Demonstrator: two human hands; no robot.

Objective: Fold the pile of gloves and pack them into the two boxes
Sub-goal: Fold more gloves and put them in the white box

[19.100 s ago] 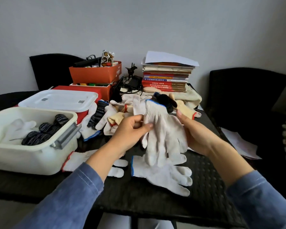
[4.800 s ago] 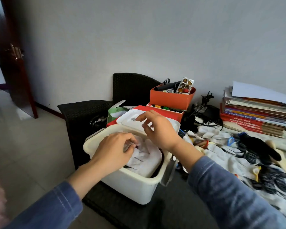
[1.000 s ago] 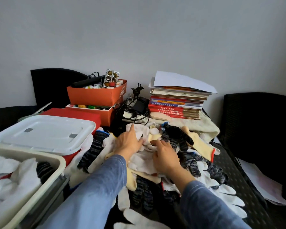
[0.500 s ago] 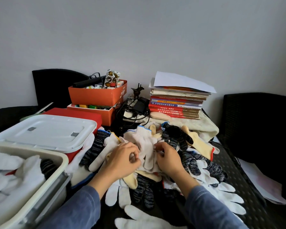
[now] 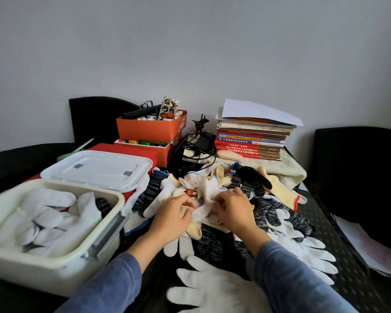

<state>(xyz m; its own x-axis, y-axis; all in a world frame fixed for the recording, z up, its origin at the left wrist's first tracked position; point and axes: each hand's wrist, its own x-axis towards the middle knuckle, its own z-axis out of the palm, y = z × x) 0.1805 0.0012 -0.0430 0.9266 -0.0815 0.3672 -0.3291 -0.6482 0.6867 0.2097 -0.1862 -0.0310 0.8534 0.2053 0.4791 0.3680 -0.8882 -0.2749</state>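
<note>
A pile of gloves (image 5: 253,195), white, cream and black-and-grey, covers the middle of the dark table. My left hand (image 5: 171,216) and my right hand (image 5: 234,207) both grip a white glove (image 5: 207,197) on top of the pile, fingers curled into the fabric. An open cream box (image 5: 61,260) at the left holds folded white and dark gloves. Behind it a second box sits under a white lid (image 5: 97,169). One white glove (image 5: 215,288) lies flat at the table's near edge.
Two stacked orange boxes (image 5: 150,132) of small items stand at the back, with a tangle of black cables (image 5: 194,150) and a stack of books (image 5: 251,138) to their right. Black chairs (image 5: 359,168) flank the table. Papers (image 5: 368,247) lie at the right edge.
Both hands have drawn back toward me a little over the pile and closed tighter on the white glove, bunching it between them. The camera has dipped slightly.
</note>
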